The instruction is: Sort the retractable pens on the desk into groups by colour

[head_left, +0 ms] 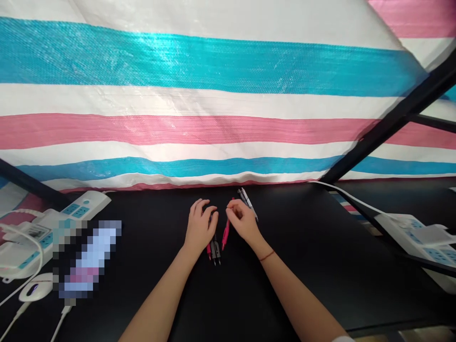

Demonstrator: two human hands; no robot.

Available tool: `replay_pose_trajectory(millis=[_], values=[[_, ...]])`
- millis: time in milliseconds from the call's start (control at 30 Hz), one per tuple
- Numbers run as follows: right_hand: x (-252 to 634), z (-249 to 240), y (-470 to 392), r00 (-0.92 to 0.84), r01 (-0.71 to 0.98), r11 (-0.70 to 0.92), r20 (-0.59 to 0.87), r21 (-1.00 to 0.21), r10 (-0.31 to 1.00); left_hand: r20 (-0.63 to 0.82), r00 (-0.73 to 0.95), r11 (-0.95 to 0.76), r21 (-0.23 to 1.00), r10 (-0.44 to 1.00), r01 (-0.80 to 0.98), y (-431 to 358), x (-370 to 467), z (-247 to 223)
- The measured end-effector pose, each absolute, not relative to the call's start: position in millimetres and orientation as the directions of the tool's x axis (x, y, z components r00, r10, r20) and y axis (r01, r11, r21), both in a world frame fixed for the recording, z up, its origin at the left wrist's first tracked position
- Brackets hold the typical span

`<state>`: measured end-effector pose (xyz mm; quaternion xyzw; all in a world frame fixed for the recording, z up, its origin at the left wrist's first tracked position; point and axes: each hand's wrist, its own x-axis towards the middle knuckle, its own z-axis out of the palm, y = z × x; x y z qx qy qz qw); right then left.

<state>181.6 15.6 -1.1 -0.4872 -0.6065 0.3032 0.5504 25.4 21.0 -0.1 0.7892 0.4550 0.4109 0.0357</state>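
Pink pen (225, 234), slim, slanted over matte blk tabletop (149, 247); R hand (243, 220) at its far end, thumb + index meeting, can't tell if pinching. L hand (198, 225) palm down, fingers spread over pen bunch (215, 251), pink/dk grey, just L of pink pen; hold hidden, can't tell. Beyond pink pen: striped plastic sheet (213, 128), woven, shiny.

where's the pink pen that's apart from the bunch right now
In the head view, the pink pen is on the black table, midway across, its far part beside the right hand, just right of the dark pens by the left hand.
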Motion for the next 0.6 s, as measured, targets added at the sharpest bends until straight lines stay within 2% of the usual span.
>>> replay_pose_trajectory(millis=[133,267,433,600], values=[[180,5,19,0.344,-0.080,0.330,0.284,-0.941,0.895,0.586,0.339,-0.635,0.425,0.736,0.645,10,26,15],[180,10,18,0.428,-0.185,0.323,0.220,-0.928,0.876,0.533,0.354,-0.619,0.479,0.769,0.623,11,24,13],[181,10,20,0.391,-0.271,0.208,0.090,-0.940,0.916,0.506,0.181,-0.521,0.686,0.843,0.508,20,18,7],[185,4,26,0.234,-0.295,0.026,-0.046,-0.955,0.971,0.339,0.020,-0.333,0.907,0.940,0.259,26,15,9]])
